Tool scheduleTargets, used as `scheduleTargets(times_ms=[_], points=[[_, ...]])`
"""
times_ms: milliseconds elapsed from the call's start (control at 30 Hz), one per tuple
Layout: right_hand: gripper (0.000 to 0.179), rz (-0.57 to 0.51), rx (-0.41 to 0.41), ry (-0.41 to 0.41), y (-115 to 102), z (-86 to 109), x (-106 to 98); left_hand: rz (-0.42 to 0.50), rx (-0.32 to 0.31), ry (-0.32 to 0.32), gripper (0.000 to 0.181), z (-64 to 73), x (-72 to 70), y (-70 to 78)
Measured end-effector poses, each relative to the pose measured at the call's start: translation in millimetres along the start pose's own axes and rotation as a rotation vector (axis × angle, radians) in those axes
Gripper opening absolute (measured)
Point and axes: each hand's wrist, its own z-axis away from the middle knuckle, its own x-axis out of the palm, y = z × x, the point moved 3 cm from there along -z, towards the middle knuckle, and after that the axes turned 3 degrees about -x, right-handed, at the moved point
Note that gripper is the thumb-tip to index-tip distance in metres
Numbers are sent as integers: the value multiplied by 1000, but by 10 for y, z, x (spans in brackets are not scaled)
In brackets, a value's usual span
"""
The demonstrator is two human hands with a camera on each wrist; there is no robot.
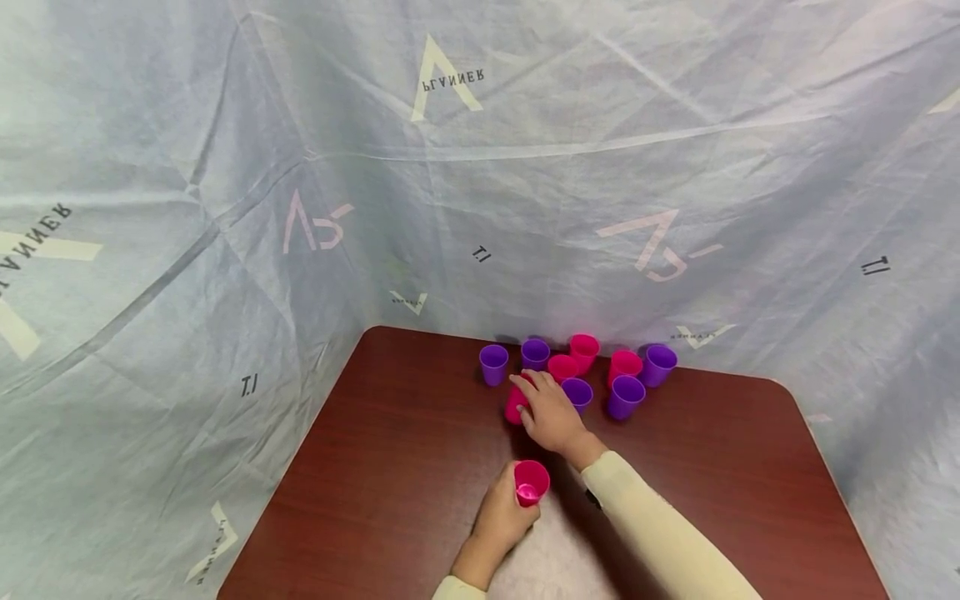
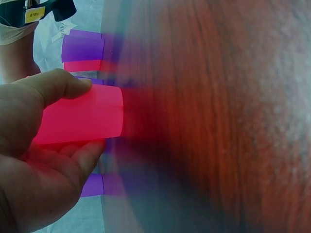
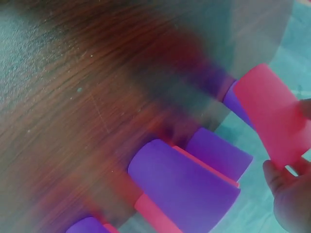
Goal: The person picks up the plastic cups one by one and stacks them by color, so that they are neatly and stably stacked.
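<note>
In the head view, my left hand [image 1: 501, 515] grips a pink plastic cup [image 1: 532, 485], its open mouth upward, near the front middle of the table. The left wrist view shows the left thumb and fingers [image 2: 90, 158] round that cup's side [image 2: 92, 116]. Farther back, my right hand [image 1: 553, 417] holds a second pink cup [image 1: 516, 406] from above, covering most of its rim. Fingers and thumb lie on both sides of this cup [image 3: 269, 114] in the right wrist view. Whether either cup touches the table cannot be told.
Purple cups [image 1: 626, 398] and pink cups [image 1: 584, 353] stand mouth up in a loose cluster beyond and right of my right hand. A lone purple cup [image 1: 493, 365] marks the cluster's left end. Printed grey cloth [image 1: 525, 208] hangs behind the brown table [image 1: 712, 467].
</note>
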Motion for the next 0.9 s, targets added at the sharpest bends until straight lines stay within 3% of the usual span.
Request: scheduleTargets(times_ms=[367,900], points=[[54,-62,41,4,37,118,-33,-19,-3,5,62,42,-4,-17],[49,-127,-12,151,-16,214,-254,36,28,-15,58,-15,-3,-32]])
